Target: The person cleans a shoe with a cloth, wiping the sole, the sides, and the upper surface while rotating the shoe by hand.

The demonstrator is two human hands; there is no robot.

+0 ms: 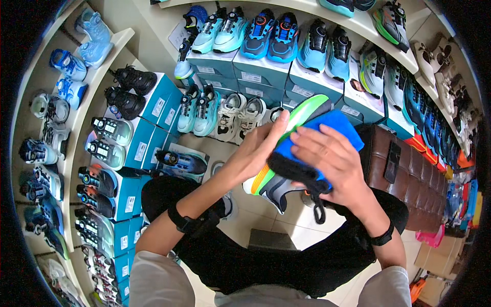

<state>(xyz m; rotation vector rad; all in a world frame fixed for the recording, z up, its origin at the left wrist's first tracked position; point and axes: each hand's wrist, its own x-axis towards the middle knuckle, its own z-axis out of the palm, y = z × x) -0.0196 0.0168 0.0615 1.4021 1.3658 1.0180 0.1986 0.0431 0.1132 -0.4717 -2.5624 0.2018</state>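
Note:
My left hand (259, 151) holds a sneaker (307, 111) by its side, above the floor between my knees. White, bright green and orange show along its sole, and the upper is grey and black. Pressed over the shoe's side is a blue and black cleaning cloth (341, 128) with a black cord loop hanging from it. My right hand (333, 161) grips this cloth, fingers spread across its blue face. Cloth and hands hide much of the shoe's middle. Whether the cloth is a mitt, I cannot tell.
Teal shoe boxes (140, 147) bearing sneakers stand at left and ahead. Curved shelves (90, 76) with more shoes line the walls. A brown leather bench (414, 195) at right carries a black phone (392, 163). A dark block (272, 240) lies between my legs.

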